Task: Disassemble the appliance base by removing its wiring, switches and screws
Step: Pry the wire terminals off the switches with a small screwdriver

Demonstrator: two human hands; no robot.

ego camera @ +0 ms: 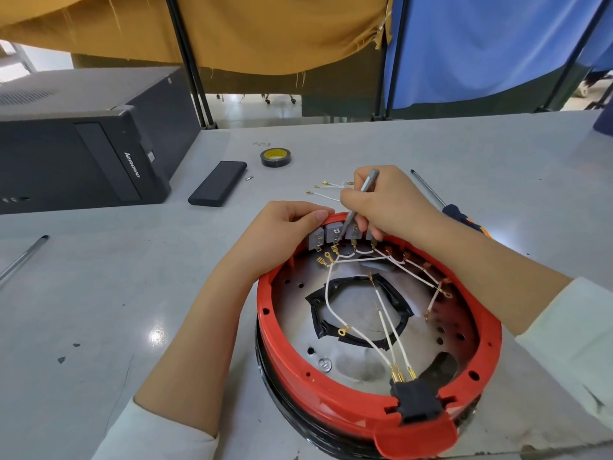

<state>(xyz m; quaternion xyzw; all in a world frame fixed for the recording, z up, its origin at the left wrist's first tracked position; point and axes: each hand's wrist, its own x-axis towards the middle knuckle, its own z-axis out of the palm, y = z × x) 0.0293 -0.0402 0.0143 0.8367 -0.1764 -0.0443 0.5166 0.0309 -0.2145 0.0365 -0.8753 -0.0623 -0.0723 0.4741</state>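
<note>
The round appliance base (292, 356) with a red rim lies upside down on the grey table. White wires (331, 303) with brass terminals cross its metal floor and run to a black plug block (414, 398) at the near rim. Grey switches (326, 235) line the far rim. My left hand (282, 227) grips the far rim beside the switches. My right hand (388, 200) holds metal tweezers (360, 200), whose tips reach down to a switch terminal.
Two loose white wires (326, 189) lie on the table behind the base. A screwdriver (441, 204) lies to the right, a roll of tape (275, 157) and a black slab (217, 184) farther back. A black computer case (83, 154) stands left.
</note>
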